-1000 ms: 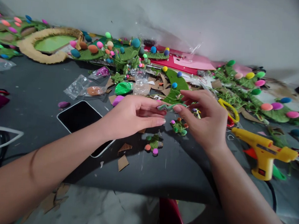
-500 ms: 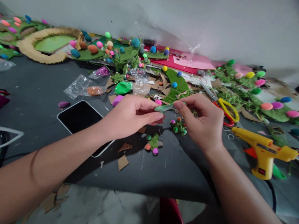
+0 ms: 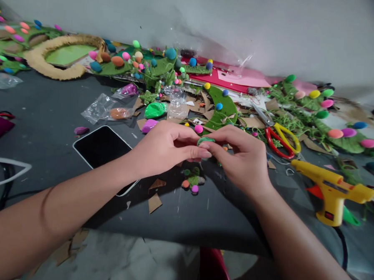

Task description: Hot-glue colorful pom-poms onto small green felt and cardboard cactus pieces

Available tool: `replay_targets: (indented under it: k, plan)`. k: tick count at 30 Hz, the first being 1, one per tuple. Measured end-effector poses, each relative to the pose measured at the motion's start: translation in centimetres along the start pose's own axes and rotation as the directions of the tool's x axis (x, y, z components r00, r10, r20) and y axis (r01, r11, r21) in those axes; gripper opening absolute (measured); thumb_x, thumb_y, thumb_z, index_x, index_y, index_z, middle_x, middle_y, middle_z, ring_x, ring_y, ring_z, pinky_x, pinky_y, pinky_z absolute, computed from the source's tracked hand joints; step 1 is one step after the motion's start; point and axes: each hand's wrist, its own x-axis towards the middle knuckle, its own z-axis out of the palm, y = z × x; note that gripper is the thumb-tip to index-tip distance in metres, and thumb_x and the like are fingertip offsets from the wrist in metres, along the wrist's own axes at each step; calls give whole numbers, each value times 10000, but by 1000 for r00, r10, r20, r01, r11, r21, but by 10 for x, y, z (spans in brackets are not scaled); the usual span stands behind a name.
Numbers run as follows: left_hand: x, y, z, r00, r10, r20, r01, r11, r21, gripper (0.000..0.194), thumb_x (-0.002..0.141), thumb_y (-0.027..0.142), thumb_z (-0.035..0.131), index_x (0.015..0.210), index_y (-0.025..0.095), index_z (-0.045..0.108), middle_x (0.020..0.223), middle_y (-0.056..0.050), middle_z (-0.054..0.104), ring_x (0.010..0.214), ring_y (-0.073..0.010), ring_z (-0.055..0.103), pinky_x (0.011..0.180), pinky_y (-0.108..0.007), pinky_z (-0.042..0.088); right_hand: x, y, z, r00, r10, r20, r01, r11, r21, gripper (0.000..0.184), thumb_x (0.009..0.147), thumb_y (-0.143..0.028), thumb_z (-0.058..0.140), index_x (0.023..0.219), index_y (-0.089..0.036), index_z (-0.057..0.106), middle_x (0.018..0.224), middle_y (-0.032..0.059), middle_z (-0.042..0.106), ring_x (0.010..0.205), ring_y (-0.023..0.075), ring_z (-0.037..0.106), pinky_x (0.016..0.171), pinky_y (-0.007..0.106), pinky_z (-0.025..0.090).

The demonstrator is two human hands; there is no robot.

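A small lump of soft green clay (image 3: pixel 205 140) is pinched between my two hands, just above the table. My left hand (image 3: pixel 166 151) is closed on it from the left, thumb against the fingers. From the other side, my right hand (image 3: pixel 244 159) grips it with thumb and forefinger, and the fingertips of both hands nearly meet. Much of the clay is hidden by the fingers. Below them lies a small green cluster (image 3: pixel 193 178) with coloured balls. Another small cluster behind my right hand is mostly covered.
A phone (image 3: pixel 102 146) lies beside my left forearm. To the right are scissors (image 3: pixel 281 140) and a yellow glue gun (image 3: pixel 333 189) with its cord. Bagged clay (image 3: pixel 155 110), cardboard scraps (image 3: pixel 155 203), a green felt crescent (image 3: pixel 221 106) and a tan ring (image 3: pixel 37 59) also lie on the table (image 3: pixel 50 108).
The green clay was stretched in a strip between my hands and is now bunched up. My right hand has moved left, bringing its fingertips against my left hand's.
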Motion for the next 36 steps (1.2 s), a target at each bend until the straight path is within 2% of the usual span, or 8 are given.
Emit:
replay_targets:
  k: [5,9,14,18,23,27,32,36]
  plan:
    - [2,1,-1,998,-19,-53,17,999,-27,235,888,409,743,798,199,798,735,-16,774,701,-164,735,676,-241,602,5,7,-9,994,51,-94,-54,998,-27,95,890,-297,763,821,-231,770,740,-4,716,673,144,633,599,288,502]
    - [3,-2,-1,998,-28,-51,24,996,-83,223,815,376,825,943,194,805,923,-41,813,861,-206,769,776,-277,624,10,15,-19,981,70,-183,-72,997,-2,115,876,-355,778,902,-245,798,904,40,757,803,181,688,630,306,533]
    - [2,-3,2,999,21,27,-15,978,-209,376,766,335,873,1110,213,784,1012,-33,811,956,-217,769,889,-316,627,6,10,-12,995,94,-25,-91,990,105,322,817,-377,836,1105,-246,781,1078,57,753,881,180,704,731,314,585]
    - [0,-1,1,999,47,0,-47,997,-54,192,819,330,828,972,214,816,812,3,791,761,-163,747,683,-224,598,2,1,-1,996,63,59,-70,989,133,119,859,-308,799,935,-217,799,908,32,764,833,169,696,703,297,559]
    - [1,-2,0,999,23,-28,-22,999,43,266,883,427,751,847,168,801,712,-15,768,641,-147,721,605,-225,585,4,4,-6,991,115,-70,-114,993,15,178,886,-347,770,783,-204,746,711,-9,696,653,126,612,612,269,496]
    - [4,-7,1,999,5,31,-2,996,-95,260,815,329,819,1008,162,768,950,-48,813,897,-219,784,777,-291,644,7,13,-16,976,126,-178,-125,992,21,175,877,-395,776,837,-225,765,772,8,719,686,143,632,630,284,513]
    - [5,-7,2,993,13,117,12,979,-205,346,796,252,832,1114,161,730,1044,-47,805,995,-217,773,875,-304,636,5,13,-9,998,58,7,-58,995,80,330,790,-358,861,1089,-244,782,1030,39,746,925,186,689,749,307,548]
    - [4,-4,2,997,26,73,-21,997,-74,185,846,314,797,947,162,766,850,-10,792,805,-174,763,701,-236,615,2,5,1,999,19,28,-20,999,29,148,832,-292,828,957,-218,804,919,26,755,846,157,681,705,285,523]
